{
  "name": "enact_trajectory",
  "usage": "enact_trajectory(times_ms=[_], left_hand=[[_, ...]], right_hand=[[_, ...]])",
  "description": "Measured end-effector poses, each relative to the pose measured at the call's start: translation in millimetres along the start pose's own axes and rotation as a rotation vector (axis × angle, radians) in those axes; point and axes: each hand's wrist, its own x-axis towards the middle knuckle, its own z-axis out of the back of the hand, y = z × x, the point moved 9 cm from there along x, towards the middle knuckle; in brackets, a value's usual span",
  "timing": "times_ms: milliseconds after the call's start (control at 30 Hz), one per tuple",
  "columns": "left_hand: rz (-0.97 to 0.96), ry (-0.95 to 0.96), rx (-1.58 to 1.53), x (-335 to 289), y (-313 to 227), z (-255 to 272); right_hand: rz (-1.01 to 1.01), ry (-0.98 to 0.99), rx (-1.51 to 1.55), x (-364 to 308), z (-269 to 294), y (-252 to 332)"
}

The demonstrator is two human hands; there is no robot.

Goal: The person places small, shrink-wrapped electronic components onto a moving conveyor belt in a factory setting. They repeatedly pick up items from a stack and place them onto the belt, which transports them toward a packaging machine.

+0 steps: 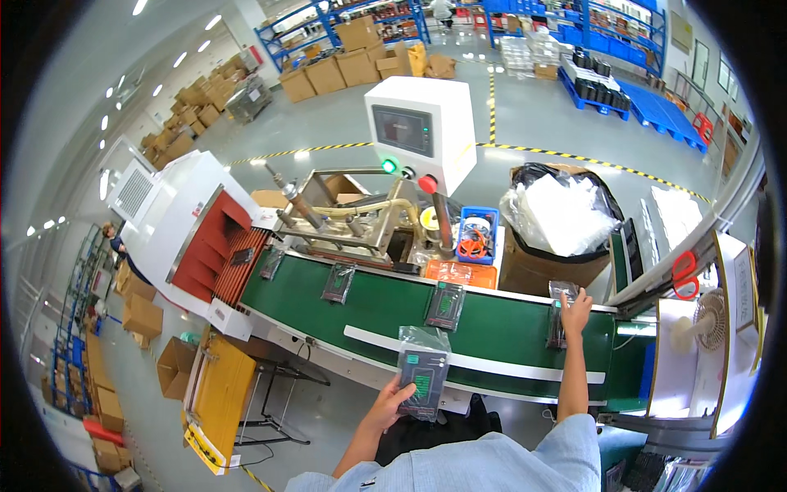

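Observation:
My left hand (387, 407) grips a flat black box in a clear plastic bag (424, 379), with the thumb across its front. The box shows green and white print, and it is held up before the near edge of the green conveyor belt (381, 316). At the right part of the belt my right hand (576, 312) has its fingers closed on the edge of another bagged black box (557, 326), which is tilted up lengthwise. Farther left on the belt lie more bagged black boxes, among them a middle box (445, 306) and a left box (338, 283).
A white heat tunnel (176, 238) with red curtain strips stands at the belt's left end. Behind the belt are a control box (422, 131), a blue bin (477, 234) with orange-handled scissors and a carton of plastic waste (557, 209). A small fan (705, 320) stands at right.

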Motion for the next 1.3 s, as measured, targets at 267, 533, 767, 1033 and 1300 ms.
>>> enact_trajectory(times_ms=[267,533,767,1033,1300], left_hand=[[0.202,0.209,0.378,-12.9,22.2,1.8],[0.158,0.121,0.221,-27.0,23.6,20.7],[0.174,0.076,0.03,-17.1,31.9,8.8],[0.113,0.101,0.169,5.5,62.5,-4.5],[-0.108,-0.035,0.117,41.2,16.9,-23.8]], right_hand=[[0.081,1.894,1.163,-179.0,65.2,251.1],[-0.107,1.467,1.223,-145.1,58.1,253.8],[-0.209,1.54,1.258,-187.1,56.0,234.6],[-0.515,1.406,1.296,-219.6,59.6,191.8],[0.094,1.231,0.93,-207.4,76.1,165.4]])
